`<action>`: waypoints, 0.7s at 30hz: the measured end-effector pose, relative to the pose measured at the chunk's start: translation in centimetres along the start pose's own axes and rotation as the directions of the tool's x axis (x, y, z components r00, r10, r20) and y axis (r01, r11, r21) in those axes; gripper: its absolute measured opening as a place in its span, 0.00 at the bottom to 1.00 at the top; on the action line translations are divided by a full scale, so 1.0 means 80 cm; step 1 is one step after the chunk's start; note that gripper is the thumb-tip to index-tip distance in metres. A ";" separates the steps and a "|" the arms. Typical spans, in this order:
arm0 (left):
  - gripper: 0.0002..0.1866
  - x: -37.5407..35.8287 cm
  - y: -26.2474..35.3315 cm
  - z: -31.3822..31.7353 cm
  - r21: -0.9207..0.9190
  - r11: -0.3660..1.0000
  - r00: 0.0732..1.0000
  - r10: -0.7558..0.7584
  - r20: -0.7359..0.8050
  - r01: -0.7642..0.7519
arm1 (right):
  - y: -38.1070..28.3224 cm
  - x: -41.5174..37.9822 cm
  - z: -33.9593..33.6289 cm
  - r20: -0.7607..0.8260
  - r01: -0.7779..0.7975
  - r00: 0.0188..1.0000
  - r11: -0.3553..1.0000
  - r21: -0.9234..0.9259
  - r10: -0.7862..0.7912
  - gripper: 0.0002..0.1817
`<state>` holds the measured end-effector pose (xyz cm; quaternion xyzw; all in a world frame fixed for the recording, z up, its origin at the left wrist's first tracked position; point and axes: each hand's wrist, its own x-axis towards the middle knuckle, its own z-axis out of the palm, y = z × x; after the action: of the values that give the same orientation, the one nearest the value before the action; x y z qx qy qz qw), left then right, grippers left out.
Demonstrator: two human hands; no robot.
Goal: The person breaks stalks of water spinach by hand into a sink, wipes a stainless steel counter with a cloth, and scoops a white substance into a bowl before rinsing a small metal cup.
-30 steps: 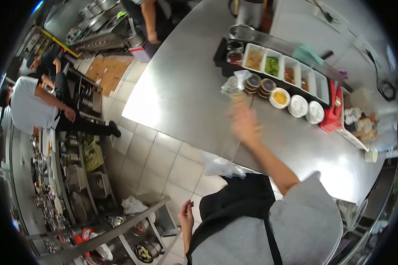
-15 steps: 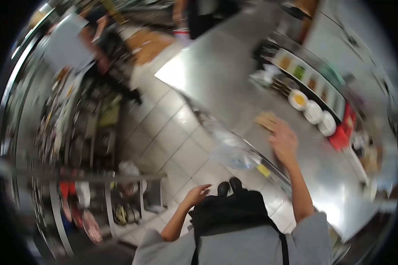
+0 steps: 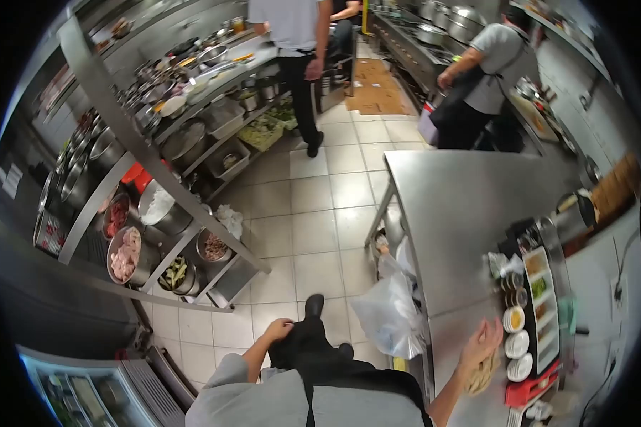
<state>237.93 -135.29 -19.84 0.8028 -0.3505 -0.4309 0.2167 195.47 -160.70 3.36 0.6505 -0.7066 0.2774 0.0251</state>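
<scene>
The cloth is pale tan, soft-looking and crumpled into a loose, uneven bundle. It lies on the steel table by the wrist of the right hand, near the stacked white dishes; the forearm partly hides it.

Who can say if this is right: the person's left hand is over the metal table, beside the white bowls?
Wrong hand: the head view shows the right hand over the metal table, beside the white bowls; the left hand is by the black apron.
</scene>
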 end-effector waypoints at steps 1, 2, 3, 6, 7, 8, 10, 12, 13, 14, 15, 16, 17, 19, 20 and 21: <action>0.17 0.003 -0.049 -0.005 -0.069 0.993 0.989 -0.106 -0.103 0.099 | -0.043 0.016 0.020 -0.118 0.139 0.987 0.951 0.275 -0.110 0.08; 0.17 0.004 -0.104 -0.010 -0.022 0.987 0.980 -0.160 -0.116 0.159 | -0.110 0.033 0.030 -0.139 0.196 0.979 0.869 0.455 -0.149 0.03; 0.17 0.012 -0.137 -0.017 0.022 0.977 0.969 -0.209 -0.132 0.214 | -0.166 0.048 0.052 -0.083 0.247 0.967 0.816 0.523 -0.239 0.03; 0.17 0.040 -0.139 -0.055 -0.728 0.497 0.757 -0.651 0.047 0.473 | -0.325 0.083 0.137 0.051 0.437 0.796 0.632 0.640 -0.603 0.06; 0.17 0.067 -0.142 -0.075 -0.778 0.468 0.795 -0.602 0.067 0.420 | -0.375 0.089 0.176 0.144 0.407 0.718 0.579 0.707 -0.681 0.07; 0.16 0.095 -0.140 -0.093 -0.821 0.463 0.819 -0.574 0.010 0.334 | -0.429 0.091 0.217 0.220 0.364 0.624 0.527 0.768 -0.750 0.09; 0.16 0.166 -0.130 -0.131 -0.821 0.524 0.834 -0.540 -0.114 0.227 | -0.522 0.085 0.313 0.306 0.400 0.483 0.518 0.756 -0.820 0.13; 0.15 0.238 -0.104 -0.175 -0.563 0.807 0.842 -0.422 -0.336 0.179 | -0.591 0.087 0.429 0.539 0.432 0.196 0.566 0.702 -0.819 0.18; 0.15 0.264 -0.085 -0.200 -0.510 0.853 0.852 -0.346 -0.392 0.112 | -0.618 0.085 0.469 0.598 0.469 0.144 0.586 0.661 -0.789 0.21; 0.15 0.295 -0.054 -0.234 -0.457 0.889 0.856 -0.261 -0.447 0.032 | -0.647 0.092 0.507 0.649 0.516 0.095 0.595 0.616 -0.755 0.24; 0.15 0.323 -0.031 -0.267 -0.400 0.917 0.877 -0.197 -0.438 0.006 | -0.668 0.098 0.555 0.667 0.514 0.079 0.603 0.610 -0.741 0.24; 0.15 0.348 -0.012 -0.295 -0.343 0.939 0.895 -0.133 -0.427 -0.025 | -0.687 0.107 0.606 0.766 0.511 0.026 0.667 0.542 -0.642 0.26; 0.15 0.369 0.007 -0.319 -0.356 0.934 0.895 -0.148 -0.421 -0.013 | -0.706 0.121 0.648 0.842 0.517 -0.024 0.714 0.471 -0.538 0.28; 0.16 0.422 0.039 -0.381 -0.426 0.893 0.919 -0.038 -0.393 -0.145 | -0.754 0.161 0.714 0.856 0.599 -0.051 0.670 0.438 -0.514 0.29; 0.16 0.455 0.049 -0.412 -0.432 0.890 0.910 -0.052 -0.411 -0.144 | -0.785 0.182 0.749 0.870 0.670 -0.066 0.625 0.401 -0.488 0.31; 0.16 0.488 0.057 -0.439 -0.454 0.875 0.913 -0.036 -0.407 -0.169 | -0.829 0.206 0.789 0.865 0.746 -0.071 0.549 0.376 -0.497 0.33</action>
<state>280.80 -165.95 -19.21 0.7823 -0.2084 -0.3214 0.4913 275.42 -202.45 -19.61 0.9187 -0.2196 -0.2717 -0.1843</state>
